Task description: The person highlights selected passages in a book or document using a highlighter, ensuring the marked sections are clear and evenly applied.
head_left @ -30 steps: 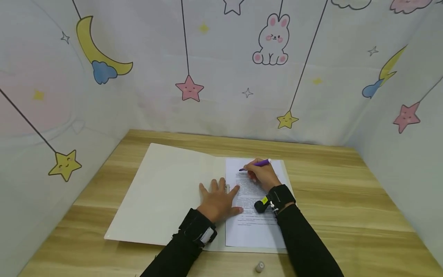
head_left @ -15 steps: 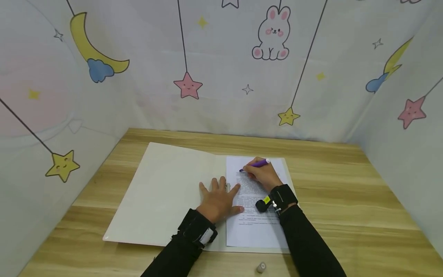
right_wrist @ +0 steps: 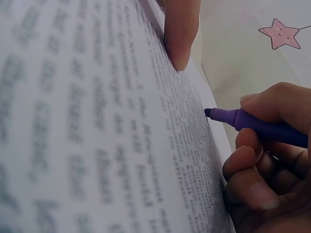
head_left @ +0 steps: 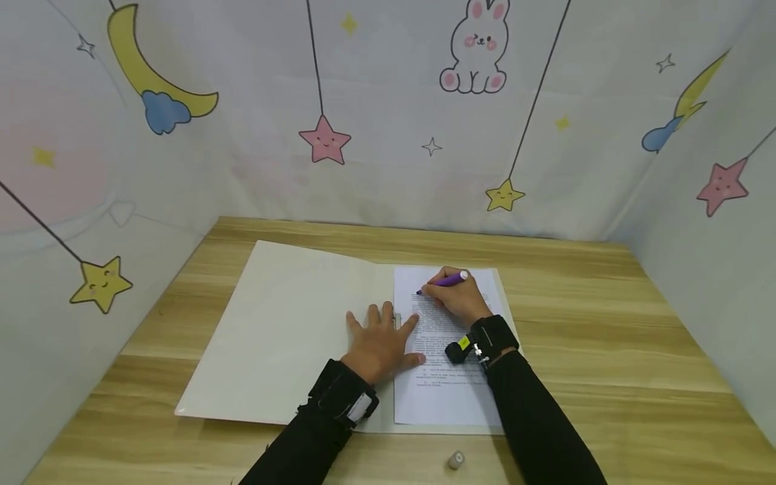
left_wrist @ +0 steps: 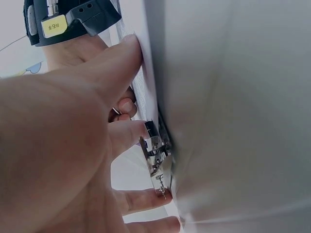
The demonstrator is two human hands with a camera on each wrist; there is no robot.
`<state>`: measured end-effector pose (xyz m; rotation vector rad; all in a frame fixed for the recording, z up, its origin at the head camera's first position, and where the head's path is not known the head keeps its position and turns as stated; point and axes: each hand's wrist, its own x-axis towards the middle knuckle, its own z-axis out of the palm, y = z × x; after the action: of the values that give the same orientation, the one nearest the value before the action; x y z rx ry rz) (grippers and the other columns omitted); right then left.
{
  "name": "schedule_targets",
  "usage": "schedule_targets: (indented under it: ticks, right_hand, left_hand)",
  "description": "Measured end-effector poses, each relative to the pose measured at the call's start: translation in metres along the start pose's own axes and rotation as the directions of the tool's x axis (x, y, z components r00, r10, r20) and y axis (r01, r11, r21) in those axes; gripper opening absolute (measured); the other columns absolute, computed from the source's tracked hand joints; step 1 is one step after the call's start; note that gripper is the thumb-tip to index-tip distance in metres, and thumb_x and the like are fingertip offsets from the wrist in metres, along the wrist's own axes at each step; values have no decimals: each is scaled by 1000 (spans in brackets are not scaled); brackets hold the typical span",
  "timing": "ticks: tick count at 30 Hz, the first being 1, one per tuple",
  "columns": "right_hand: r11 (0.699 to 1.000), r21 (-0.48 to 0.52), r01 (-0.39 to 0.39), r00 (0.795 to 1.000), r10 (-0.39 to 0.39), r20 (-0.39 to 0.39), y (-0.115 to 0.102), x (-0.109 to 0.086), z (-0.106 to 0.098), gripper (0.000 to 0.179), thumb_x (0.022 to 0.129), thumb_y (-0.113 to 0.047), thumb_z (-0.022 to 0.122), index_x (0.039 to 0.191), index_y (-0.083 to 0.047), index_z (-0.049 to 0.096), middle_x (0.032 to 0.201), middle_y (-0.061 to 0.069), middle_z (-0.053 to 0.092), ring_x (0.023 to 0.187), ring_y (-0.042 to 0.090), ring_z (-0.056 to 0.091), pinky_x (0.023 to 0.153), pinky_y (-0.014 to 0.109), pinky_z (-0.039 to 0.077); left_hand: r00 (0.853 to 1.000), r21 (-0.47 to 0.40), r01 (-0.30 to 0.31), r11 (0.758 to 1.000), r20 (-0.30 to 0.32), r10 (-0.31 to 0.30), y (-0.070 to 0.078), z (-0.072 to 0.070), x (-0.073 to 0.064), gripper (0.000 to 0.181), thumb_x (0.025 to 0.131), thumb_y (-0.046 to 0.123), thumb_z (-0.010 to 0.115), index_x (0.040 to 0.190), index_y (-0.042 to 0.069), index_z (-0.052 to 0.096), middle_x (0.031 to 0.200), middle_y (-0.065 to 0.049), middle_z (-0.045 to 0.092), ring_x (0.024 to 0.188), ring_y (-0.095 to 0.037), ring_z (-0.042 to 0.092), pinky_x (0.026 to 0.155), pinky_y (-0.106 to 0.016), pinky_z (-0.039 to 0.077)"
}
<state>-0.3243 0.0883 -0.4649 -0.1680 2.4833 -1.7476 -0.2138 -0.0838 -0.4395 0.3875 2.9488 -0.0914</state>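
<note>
Spreading over the wooden table [head_left: 606, 337], the pale folder [head_left: 285, 330] lies open like a book, probably laid flat so that its contents can be got at freely. On the folder's right half rests the printed sheet [head_left: 448, 404], its lines running across as a reader would want them. Across the folder's fold lies the left hand [head_left: 377, 350], fingers and thumb spread wide, thumb and forefinger reaching onto the sheet, seemingly to steady paper and folder together. Over the upper part of the folder's right half, the right hand [head_left: 459, 296] pinches the purple marker [head_left: 450, 279] between thumb and fingers, a writing grip that would suit close control along small print. Just off the folder's near edge, on the table, sits a small grey cylinder [head_left: 456, 461], perhaps the marker's cap, where it is out of the way. As for the views, only the head view takes in both halves of the folder and that cylinder. The left wrist view shows the workings of the metal clip [left_wrist: 158, 162] at the folder's fold, where from above just a sliver appears between two spread fingers. The right wrist view best brings out the marker's dark, uncapped nib [right_wrist: 208, 112] and the other fingers curled beneath the barrel, though whether nib and sheet touch cannot be told
</note>
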Motion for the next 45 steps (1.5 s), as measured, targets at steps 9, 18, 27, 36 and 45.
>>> schedule_targets:
  ticks: [9, 18, 27, 36, 45]
  right_hand:
    - [1000, -30, 7, 1000, -7, 1, -2, 0, 0, 15, 84, -18, 82, 86, -9, 70, 79, 8, 64, 68, 21, 57, 60, 31, 48]
    - [999, -51, -11, 1000, 11, -6, -6, -3, -4, 15, 84, -16, 81, 85, -8, 68, 81, 8, 65, 68, 21, 57, 59, 31, 47]
    - [998, -67, 12, 1000, -13, -17, -6, -2, -5, 14, 84, -15, 81, 84, -7, 69, 88, 8, 67, 67, 19, 57, 58, 30, 46]
    - [996, -83, 17, 1000, -18, -13, -9, -3, -6, 13, 84, -15, 80, 84, -8, 69, 89, 8, 68, 70, 21, 57, 61, 30, 47]
    - [995, -91, 41, 999, -43, -25, -6, -4, -8, 13, 83, -14, 81, 82, -8, 69, 87, 7, 69, 73, 22, 57, 63, 32, 44]
  left_hand:
    - [1000, 7, 3, 1000, 1, -3, -1, -2, 0, 77, 88, 74, 53, 155, 36, 40, 145, -19, 38, 130, -41, 37, 100, -74, 28]
    - [1000, 12, 5, 1000, 15, -5, 2, -1, 1, 78, 88, 75, 52, 155, 38, 39, 145, -19, 38, 132, -41, 36, 101, -74, 28]
    - [1000, 7, 3, 1000, 10, -3, 3, -2, 1, 78, 88, 75, 52, 155, 37, 40, 145, -20, 38, 132, -42, 36, 101, -74, 28]
    - [1000, -4, -1, 1000, -17, 1, 2, -3, 1, 78, 88, 74, 54, 154, 36, 41, 143, -20, 40, 130, -42, 37, 100, -75, 28]
    - [1000, -24, -2, 1000, -5, 2, 4, -3, -1, 77, 88, 73, 56, 154, 35, 42, 144, -21, 40, 130, -42, 37, 101, -75, 27]
